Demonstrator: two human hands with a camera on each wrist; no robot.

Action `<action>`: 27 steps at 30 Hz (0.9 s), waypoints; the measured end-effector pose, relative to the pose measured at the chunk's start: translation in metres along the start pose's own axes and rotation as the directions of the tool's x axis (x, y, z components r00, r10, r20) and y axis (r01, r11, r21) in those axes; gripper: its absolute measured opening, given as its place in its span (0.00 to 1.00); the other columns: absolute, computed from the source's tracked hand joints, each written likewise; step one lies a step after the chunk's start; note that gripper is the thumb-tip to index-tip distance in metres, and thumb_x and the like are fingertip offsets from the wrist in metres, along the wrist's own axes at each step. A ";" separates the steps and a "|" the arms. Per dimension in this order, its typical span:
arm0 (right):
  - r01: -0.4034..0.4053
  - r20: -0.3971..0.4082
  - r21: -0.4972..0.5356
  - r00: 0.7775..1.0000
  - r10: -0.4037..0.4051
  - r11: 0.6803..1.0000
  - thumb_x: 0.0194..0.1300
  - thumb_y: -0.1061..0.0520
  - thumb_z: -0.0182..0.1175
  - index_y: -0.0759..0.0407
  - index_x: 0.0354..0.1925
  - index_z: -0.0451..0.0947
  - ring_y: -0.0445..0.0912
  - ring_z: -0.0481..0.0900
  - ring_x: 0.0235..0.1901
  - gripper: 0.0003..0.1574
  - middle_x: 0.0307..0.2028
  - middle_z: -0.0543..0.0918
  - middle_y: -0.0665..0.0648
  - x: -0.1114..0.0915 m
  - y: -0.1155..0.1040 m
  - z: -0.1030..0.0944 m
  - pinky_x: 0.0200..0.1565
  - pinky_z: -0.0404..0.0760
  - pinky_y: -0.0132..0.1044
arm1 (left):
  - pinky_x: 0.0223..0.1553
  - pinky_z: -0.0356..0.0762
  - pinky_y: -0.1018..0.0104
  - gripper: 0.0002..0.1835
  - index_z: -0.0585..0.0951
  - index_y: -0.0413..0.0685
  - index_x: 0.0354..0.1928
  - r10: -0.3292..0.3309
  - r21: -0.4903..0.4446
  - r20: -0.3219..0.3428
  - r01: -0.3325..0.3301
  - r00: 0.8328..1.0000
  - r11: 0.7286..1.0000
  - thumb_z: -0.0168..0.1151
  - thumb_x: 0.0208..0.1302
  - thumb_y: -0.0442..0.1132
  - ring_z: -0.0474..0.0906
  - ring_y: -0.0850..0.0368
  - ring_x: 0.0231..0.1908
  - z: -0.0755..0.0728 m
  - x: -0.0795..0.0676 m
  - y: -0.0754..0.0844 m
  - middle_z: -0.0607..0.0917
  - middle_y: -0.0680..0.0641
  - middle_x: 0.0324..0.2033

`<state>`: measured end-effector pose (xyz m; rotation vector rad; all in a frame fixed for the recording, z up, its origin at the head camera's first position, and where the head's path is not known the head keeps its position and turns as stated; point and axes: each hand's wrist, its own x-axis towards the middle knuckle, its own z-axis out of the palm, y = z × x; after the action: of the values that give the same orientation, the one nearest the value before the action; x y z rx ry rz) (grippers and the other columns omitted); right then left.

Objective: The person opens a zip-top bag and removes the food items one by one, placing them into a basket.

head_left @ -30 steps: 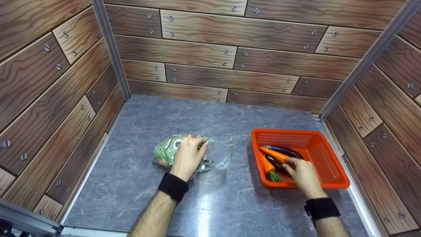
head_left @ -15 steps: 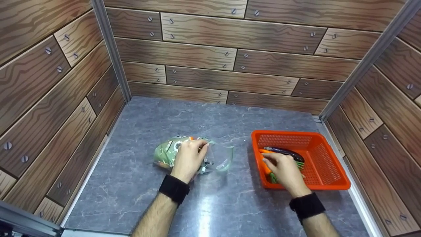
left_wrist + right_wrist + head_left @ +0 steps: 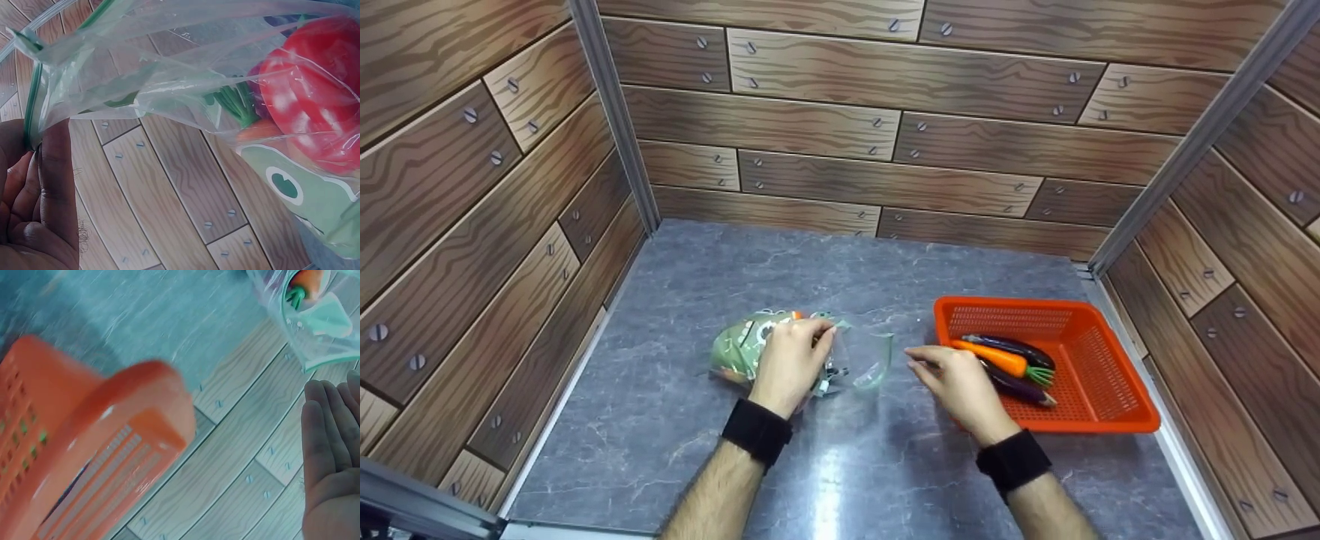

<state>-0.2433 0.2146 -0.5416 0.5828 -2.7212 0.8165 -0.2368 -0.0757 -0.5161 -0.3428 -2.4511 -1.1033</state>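
A clear zip bag with a green printed front [image 3: 731, 349] lies on the table, its open mouth facing right. My left hand [image 3: 789, 364] pinches the green-edged rim of the bag between thumb and fingers. Inside it, the left wrist view shows a shiny red vegetable [image 3: 315, 90], part of a carrot [image 3: 259, 130] and something purple behind. My right hand [image 3: 966, 386] hovers between bag and basket, close to the bag's loose rim [image 3: 885, 360]. Its fingers are extended and carry nothing.
An orange-red plastic basket [image 3: 1117, 360] stands on the right. A carrot [image 3: 990, 358] lies in it between two eggplants, one at the back [image 3: 1016, 347] and one in front [image 3: 1020, 386]. Wood-patterned walls [image 3: 810, 127] enclose the grey marbled table [image 3: 660, 442].
My right hand has let go of the carrot in the basket and moved left, out over the basket's side towards the bag. My left hand has stayed on the bag's rim.
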 end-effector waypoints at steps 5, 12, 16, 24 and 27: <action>0.062 0.010 0.024 0.998 -0.062 0.998 0.77 0.62 0.79 0.60 0.59 0.96 0.56 1.00 0.52 0.15 0.53 0.99 0.61 0.005 -0.008 0.016 0.56 0.98 0.52 | 0.46 0.96 0.53 0.06 0.97 0.42 0.49 0.002 0.001 -0.002 -0.002 1.000 1.000 0.74 0.82 0.35 0.97 0.53 0.41 -0.001 0.000 0.000 1.00 0.45 0.42; 0.080 0.067 0.054 0.994 -0.083 0.995 0.79 0.63 0.77 0.60 0.61 0.96 0.57 0.99 0.54 0.15 0.55 0.99 0.62 0.012 -0.017 0.032 0.57 0.97 0.53 | 0.46 0.96 0.53 0.06 0.98 0.43 0.48 0.010 0.010 -0.008 -0.010 1.000 1.000 0.74 0.81 0.35 0.97 0.53 0.41 -0.002 -0.001 -0.001 1.00 0.45 0.41; 0.102 0.083 0.037 0.991 -0.105 0.994 0.79 0.62 0.76 0.59 0.61 0.96 0.56 0.99 0.54 0.15 0.56 0.99 0.60 0.018 -0.022 0.039 0.57 0.97 0.52 | 0.45 0.96 0.53 0.06 0.97 0.43 0.48 0.006 0.008 -0.003 -0.006 1.000 1.000 0.74 0.81 0.35 0.96 0.53 0.40 -0.003 -0.002 0.000 1.00 0.45 0.41; 0.118 0.127 0.016 0.985 -0.119 0.993 0.80 0.61 0.76 0.59 0.61 0.96 0.56 0.99 0.54 0.14 0.55 0.99 0.60 0.029 -0.029 0.054 0.56 0.97 0.53 | 0.41 0.95 0.58 0.06 0.97 0.44 0.47 0.015 -0.004 0.004 -0.015 1.000 1.000 0.74 0.81 0.34 0.93 0.56 0.35 -0.003 -0.003 0.000 0.99 0.46 0.38; 0.121 0.158 0.016 0.980 -0.122 0.992 0.81 0.61 0.75 0.59 0.62 0.96 0.56 0.99 0.54 0.15 0.56 0.99 0.61 0.033 -0.032 0.061 0.56 0.97 0.53 | 0.40 0.94 0.59 0.06 0.97 0.44 0.47 0.020 -0.007 0.004 -0.020 1.000 1.000 0.74 0.81 0.34 0.93 0.57 0.35 -0.003 -0.004 0.000 0.99 0.46 0.37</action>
<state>-0.2650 0.1456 -0.5650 0.8408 -2.7907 0.7794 -0.2327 -0.0784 -0.5164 -0.3712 -2.4424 -1.1045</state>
